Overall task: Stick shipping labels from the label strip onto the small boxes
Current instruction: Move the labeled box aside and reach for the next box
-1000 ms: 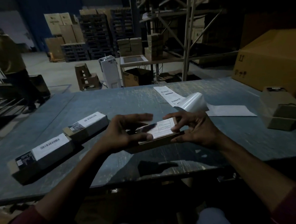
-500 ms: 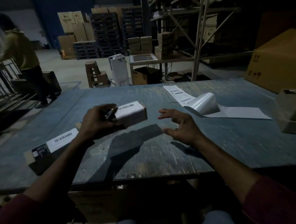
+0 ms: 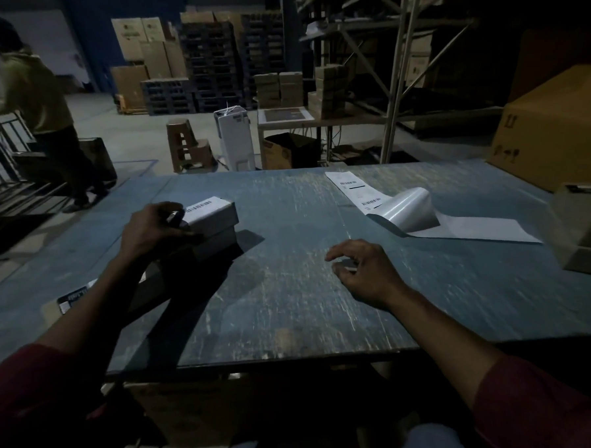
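One blue table (image 3: 291, 292) fills the view. One large cardboard carton (image 3: 556, 128) stands on its far right corner, with two small unlabelled boxes (image 3: 585, 229) just in front of it at the right edge. One label strip (image 3: 423, 213) lies on the far right part of the table, curled up in the middle, with two labels visible on its far end. On the left are three labelled boxes: the left hand (image 3: 150, 231) grips one labelled box (image 3: 211, 214), fingers curled over its near end, holding it on a second one; a third (image 3: 75, 297) shows under the forearm. The right hand (image 3: 361, 271) hovers over bare table, fingers loosely curled, holding nothing.
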A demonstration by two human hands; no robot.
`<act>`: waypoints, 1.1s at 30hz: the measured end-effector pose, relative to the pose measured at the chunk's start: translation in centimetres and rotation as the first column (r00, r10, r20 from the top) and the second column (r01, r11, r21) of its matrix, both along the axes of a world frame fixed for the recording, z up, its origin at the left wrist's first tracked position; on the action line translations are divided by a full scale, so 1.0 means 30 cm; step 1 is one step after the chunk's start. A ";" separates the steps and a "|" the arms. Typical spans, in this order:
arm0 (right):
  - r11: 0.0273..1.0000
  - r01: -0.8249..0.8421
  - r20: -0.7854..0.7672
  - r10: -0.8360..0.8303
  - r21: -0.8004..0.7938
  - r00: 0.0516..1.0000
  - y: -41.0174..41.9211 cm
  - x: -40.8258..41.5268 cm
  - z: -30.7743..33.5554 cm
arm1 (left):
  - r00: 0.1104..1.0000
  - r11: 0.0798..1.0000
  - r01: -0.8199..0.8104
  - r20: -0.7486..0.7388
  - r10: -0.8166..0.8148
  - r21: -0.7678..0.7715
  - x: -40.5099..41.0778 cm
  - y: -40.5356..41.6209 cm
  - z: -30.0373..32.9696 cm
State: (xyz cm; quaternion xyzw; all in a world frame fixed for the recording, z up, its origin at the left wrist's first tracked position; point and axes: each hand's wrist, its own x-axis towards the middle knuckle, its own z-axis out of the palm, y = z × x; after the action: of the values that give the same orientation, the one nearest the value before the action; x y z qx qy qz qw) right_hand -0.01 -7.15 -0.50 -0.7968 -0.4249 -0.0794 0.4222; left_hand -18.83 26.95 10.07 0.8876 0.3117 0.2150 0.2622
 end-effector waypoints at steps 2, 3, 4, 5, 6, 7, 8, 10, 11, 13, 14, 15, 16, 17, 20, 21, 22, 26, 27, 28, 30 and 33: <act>1.000 0.004 0.032 -0.003 -0.031 0.999 0.000 0.000 0.000 | 0.998 0.998 0.012 -0.056 -0.008 0.065 0.004 -0.005 0.012; 0.999 0.007 0.048 -0.005 -0.046 0.999 0.001 -0.001 -0.001 | 0.997 0.995 0.004 -0.073 0.004 0.098 0.007 -0.007 0.015; 0.998 0.011 0.062 -0.008 -0.062 0.998 0.001 -0.002 -0.001 | 0.996 0.993 -0.013 -0.084 0.024 0.119 0.011 -0.010 0.018; 0.997 0.016 0.074 -0.011 -0.076 0.997 0.002 -0.003 0.000 | 0.994 0.990 -0.028 -0.101 0.042 0.137 0.017 -0.012 0.019; 0.996 0.020 0.081 -0.013 -0.089 0.997 0.003 -0.006 0.002 | 0.990 0.988 -0.042 -0.130 0.062 0.151 0.021 -0.013 0.017; 0.995 0.023 0.083 -0.015 -0.097 0.996 0.002 -0.007 0.003 | 0.980 0.983 -0.055 -0.177 0.086 0.176 0.027 -0.015 0.015; 0.994 0.025 0.076 -0.017 -0.102 0.997 0.002 -0.007 0.003 | 0.964 0.973 -0.072 -0.234 0.124 0.217 0.034 -0.018 0.010; 0.994 0.031 0.058 -0.025 -0.107 0.998 -0.001 -0.012 0.004 | 0.960 0.935 -0.111 -0.208 0.189 0.336 0.046 -0.055 0.001; 0.994 0.037 0.051 -0.032 -0.100 0.998 -0.003 -0.014 0.005 | 0.977 0.913 -0.105 -0.128 0.168 0.393 0.052 -0.088 -0.003; 0.996 0.064 0.027 -0.062 -0.069 0.998 -0.017 -0.024 0.018 | 1.000 0.897 -0.027 0.023 0.019 0.440 0.083 -0.173 -0.019; 0.995 0.087 0.020 -0.086 -0.055 0.996 -0.030 -0.029 0.029 | 0.995 0.907 0.034 0.067 -0.069 0.421 0.103 -0.220 -0.036; 0.993 0.112 0.029 -0.111 -0.031 0.993 -0.050 -0.035 0.046 | 0.986 0.919 0.100 0.088 -0.144 0.380 0.129 -0.276 -0.056; 0.990 0.142 0.045 -0.141 -0.003 0.989 -0.076 -0.038 0.063 | 0.975 0.931 0.162 0.093 -0.202 0.328 0.160 -0.336 -0.080; 0.984 0.176 0.061 -0.177 0.031 0.982 -0.111 -0.040 0.082 | 0.964 0.937 0.219 0.085 -0.250 0.273 0.198 -0.402 -0.105; 0.935 0.338 0.120 -0.350 0.108 0.929 -0.268 -0.019 0.154 | 0.919 0.913 0.383 0.046 -0.392 0.143 0.339 -0.639 -0.164; 0.908 0.405 0.141 -0.418 0.112 0.898 -0.331 0.001 0.177 | 0.899 0.894 0.432 0.025 -0.438 0.119 0.383 -0.722 -0.182; 0.875 0.471 0.152 -0.484 0.112 0.862 -0.400 0.024 0.204 | 0.880 0.875 0.472 0.002 -0.475 0.109 0.423 -0.802 -0.201; 0.720 0.687 0.171 -0.692 0.096 0.702 -0.694 0.089 0.307 | 0.887 0.857 0.460 -0.069 -0.457 0.234 0.491 -1.004 -0.302; 0.651 0.756 0.171 -0.754 0.065 0.635 -0.762 0.100 0.323 | 0.890 0.845 0.455 -0.100 -0.446 0.282 0.493 -1.017 -0.321; 0.561 0.827 0.160 -0.820 0.032 0.550 -0.823 0.112 0.336 | 0.889 0.833 0.457 -0.122 -0.442 0.312 0.499 -1.020 -0.335; 0.410 0.912 0.069 -0.910 -0.008 0.409 -0.915 0.151 0.337 | 0.886 0.825 0.460 -0.122 -0.446 0.329 0.504 -1.012 -0.350; 0.327 0.940 -0.127 -0.941 -0.096 0.314 -0.971 0.228 0.331 | 0.886 0.818 0.457 -0.094 -0.455 0.349 0.501 -1.010 -0.357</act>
State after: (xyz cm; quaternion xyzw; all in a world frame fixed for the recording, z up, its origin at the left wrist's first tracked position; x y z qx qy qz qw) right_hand 6.83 -36.28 9.43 -0.8997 0.1515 -0.2448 0.3282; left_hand -3.81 -3.36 -0.63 0.9698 0.0462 0.1966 0.1371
